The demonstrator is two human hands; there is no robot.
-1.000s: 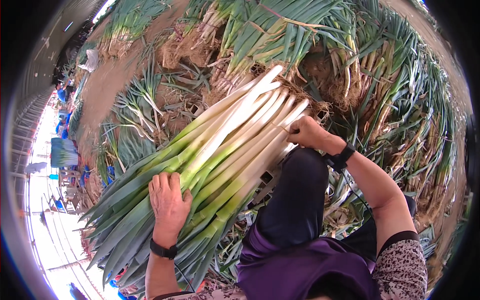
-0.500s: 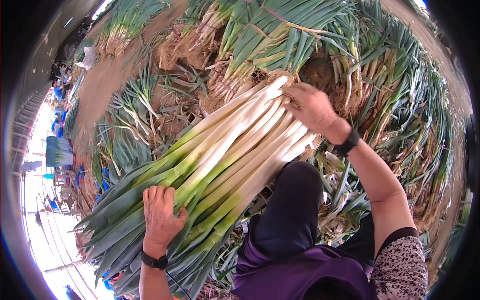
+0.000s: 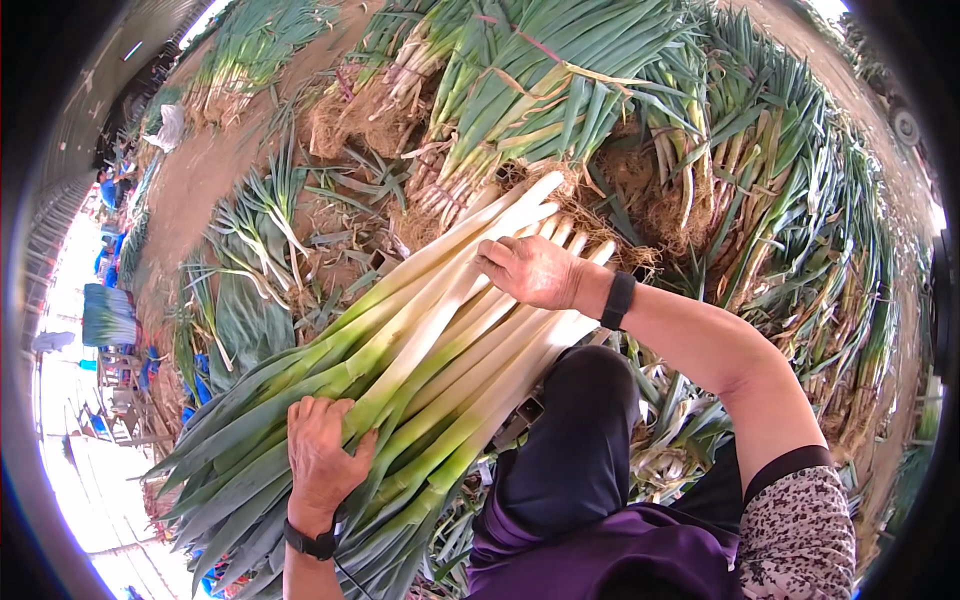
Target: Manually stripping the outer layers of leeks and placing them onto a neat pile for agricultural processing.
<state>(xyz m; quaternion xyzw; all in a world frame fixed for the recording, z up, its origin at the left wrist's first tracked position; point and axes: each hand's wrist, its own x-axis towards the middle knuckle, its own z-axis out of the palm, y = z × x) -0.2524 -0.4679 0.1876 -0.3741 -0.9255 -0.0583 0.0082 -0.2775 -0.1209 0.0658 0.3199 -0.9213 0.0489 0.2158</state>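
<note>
A big bundle of leeks [image 3: 430, 370] lies slantwise before me, with white root ends at the upper right and dark green leaves at the lower left. My left hand [image 3: 325, 460] is curled on the green part, fingers together and thumb apart, gripping the leeks. Across the white stalks lies my right hand [image 3: 535, 272], its fingers bent down onto a leek's white shaft. Part of that grip is hidden under the palm. Brown hairy roots [image 3: 590, 225] show at the bundle's upper end.
More leeks with leaves and roots [image 3: 570, 90] are heaped beyond the bundle, and a long pile [image 3: 800, 210] runs down the right. Several loose leeks [image 3: 265, 230] lie on bare soil at left. My bent knee [image 3: 590, 400] is beside the bundle. Leaf scraps litter the ground.
My right hand has moved from the root ends leftward and slightly down onto the white shafts. My left hand stays on the green part.
</note>
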